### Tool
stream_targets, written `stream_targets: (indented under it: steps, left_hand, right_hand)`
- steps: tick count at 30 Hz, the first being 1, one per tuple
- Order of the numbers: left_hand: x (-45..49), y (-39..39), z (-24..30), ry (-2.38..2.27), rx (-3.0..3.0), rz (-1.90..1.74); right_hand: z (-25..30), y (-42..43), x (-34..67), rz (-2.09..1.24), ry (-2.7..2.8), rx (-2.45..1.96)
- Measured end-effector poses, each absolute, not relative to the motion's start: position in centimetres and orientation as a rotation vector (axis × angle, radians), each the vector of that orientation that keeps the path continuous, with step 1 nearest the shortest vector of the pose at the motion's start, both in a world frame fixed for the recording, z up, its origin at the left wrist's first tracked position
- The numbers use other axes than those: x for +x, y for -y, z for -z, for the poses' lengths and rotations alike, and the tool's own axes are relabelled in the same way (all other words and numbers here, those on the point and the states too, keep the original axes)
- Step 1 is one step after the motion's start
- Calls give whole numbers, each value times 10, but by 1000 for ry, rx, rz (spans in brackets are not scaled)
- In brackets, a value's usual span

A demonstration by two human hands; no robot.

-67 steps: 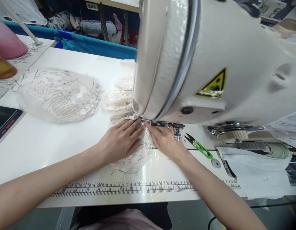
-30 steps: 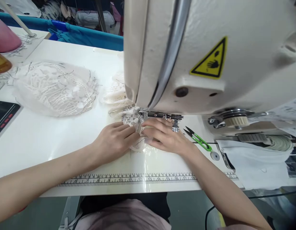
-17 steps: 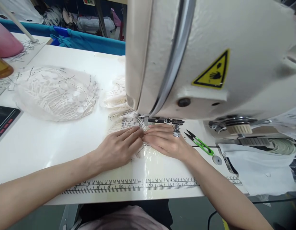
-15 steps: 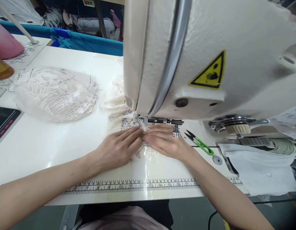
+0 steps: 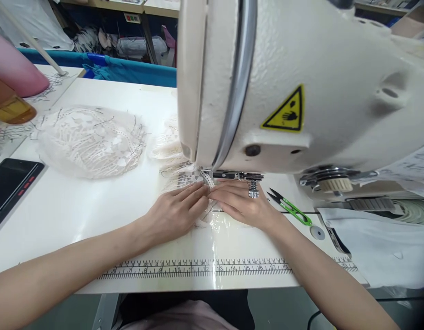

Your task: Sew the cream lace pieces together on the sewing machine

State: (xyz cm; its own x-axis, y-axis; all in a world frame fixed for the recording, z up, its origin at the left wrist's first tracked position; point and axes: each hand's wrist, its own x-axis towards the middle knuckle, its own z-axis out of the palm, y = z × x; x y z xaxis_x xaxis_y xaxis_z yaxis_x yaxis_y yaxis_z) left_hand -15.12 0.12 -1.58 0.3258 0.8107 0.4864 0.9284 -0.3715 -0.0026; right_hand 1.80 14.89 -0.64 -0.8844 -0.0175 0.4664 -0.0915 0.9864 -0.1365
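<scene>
Under the sewing machine head [image 5: 284, 59] lies cream lace [image 5: 189, 176] with a dotted border and fringe, at the metal presser foot [image 5: 205, 172]. Fingers pressed together, my left hand [image 5: 177, 211] holds the lace just in front of the foot; its thumb is hidden. My right hand [image 5: 244, 204] rests on the right side of the lace, its fingers stretched out and fairly flat, partly behind a metal thumbscrew [image 5: 253, 189]. The two hands' fingertips nearly meet at the border. Green thread snips [image 5: 290, 208] lie right of my right hand, beside a small metal bobbin [image 5: 317, 233].
Another lace piece [image 5: 91, 142] with loose threads lies left on the white table [image 5: 129, 201]. A phone-like black device [image 5: 14, 188] and a pink thread cone [image 5: 21, 68] are farther left. A printed ruler [image 5: 184, 269] runs along the front edge. White cloth [image 5: 373, 247] lies at right.
The camera view has shifted, so the scene sits slightly lower and farther right. Both hands stay at the lace in front of the presser foot, with little visible movement.
</scene>
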Motion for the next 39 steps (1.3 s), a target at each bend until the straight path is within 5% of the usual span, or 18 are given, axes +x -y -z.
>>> stream_targets:
  steps: [39]
  left_hand:
    - [-164,-3,12,1783,-2200,515]
  right_hand:
    - [23,-134,4,-143,2615,18]
